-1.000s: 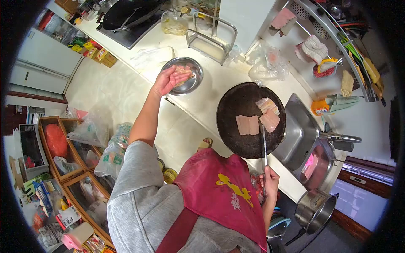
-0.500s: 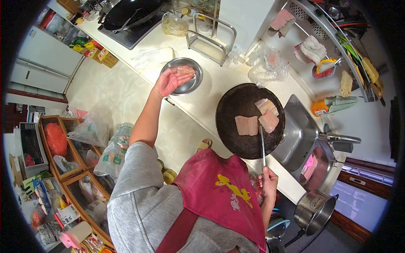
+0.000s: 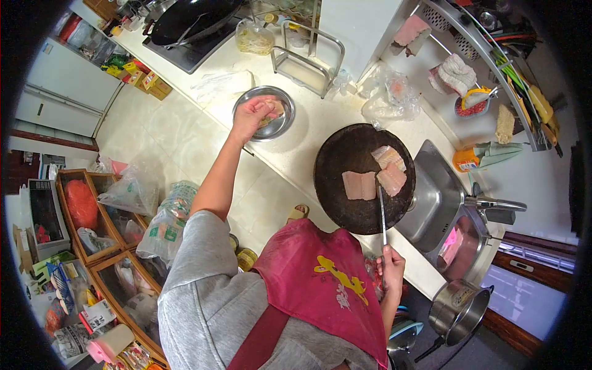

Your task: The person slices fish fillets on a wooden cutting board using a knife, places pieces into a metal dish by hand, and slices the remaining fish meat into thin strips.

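My left hand [image 3: 251,117] is over a round steel bowl [image 3: 290,122], its fingers curled down at a pale piece of fish fillet [image 3: 277,110]. Part of that piece is hidden behind the fingers. In my right hand [image 3: 391,268] is a knife [image 3: 383,216], its narrow blade seen nearly edge-on with the tip over the round dark chopping board [image 3: 336,209]. Several pieces of pinkish fillet [image 3: 359,185] lie on the board; the blade tip is beside the right-hand fillet piece [image 3: 391,179].
Right of the board is a steel sink [image 3: 431,185] with a tap [image 3: 496,203]. A metal rack [image 3: 308,68] and plastic bags [image 3: 391,98] stand behind. A wok [image 3: 191,21] sits on the hob at far left. A steel pot [image 3: 459,311] is at lower right.
My left hand has turned from palm up, with the fillet piece on its fingers, to fingers curled down over the bowl. My right hand and the knife have hardly moved.
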The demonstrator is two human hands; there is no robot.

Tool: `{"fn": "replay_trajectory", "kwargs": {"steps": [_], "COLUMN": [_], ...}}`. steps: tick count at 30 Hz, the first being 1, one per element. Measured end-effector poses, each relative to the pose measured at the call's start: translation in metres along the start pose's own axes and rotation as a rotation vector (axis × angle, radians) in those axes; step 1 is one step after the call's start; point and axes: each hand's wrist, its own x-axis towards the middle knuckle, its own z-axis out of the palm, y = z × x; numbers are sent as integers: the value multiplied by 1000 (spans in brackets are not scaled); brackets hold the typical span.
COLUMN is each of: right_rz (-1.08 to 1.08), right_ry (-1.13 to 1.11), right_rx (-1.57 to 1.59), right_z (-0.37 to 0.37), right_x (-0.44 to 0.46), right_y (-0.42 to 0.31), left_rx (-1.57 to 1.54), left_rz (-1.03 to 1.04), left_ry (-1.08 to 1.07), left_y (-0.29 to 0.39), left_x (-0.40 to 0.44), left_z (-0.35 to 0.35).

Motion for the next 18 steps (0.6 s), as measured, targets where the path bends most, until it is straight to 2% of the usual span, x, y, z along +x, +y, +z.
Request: {"fn": "replay_trajectory", "kwargs": {"steps": [4,8,11,13,18], "right_rz": [-19,-26,-22,-21,-24], "right_ry": [-18,-30,-22,-22,-27], "right_rx": [12,21,-1,-2,-3], "right_z": [-1,-1,-1,-1,-1], "right_x": [1,2,2,1,1], "right_y": [2,2,1,1,1], "left_rx": [25,7,-96,-447,-572], "left_rz": [68,41,-3,-13,-28], "left_ry": [53,83,121,-18,-29], "left_y": [-7,-5,1,9,16], "left_x": [2,1,-1,-5,-13], "left_z": [-2,1,8,13,27]}}
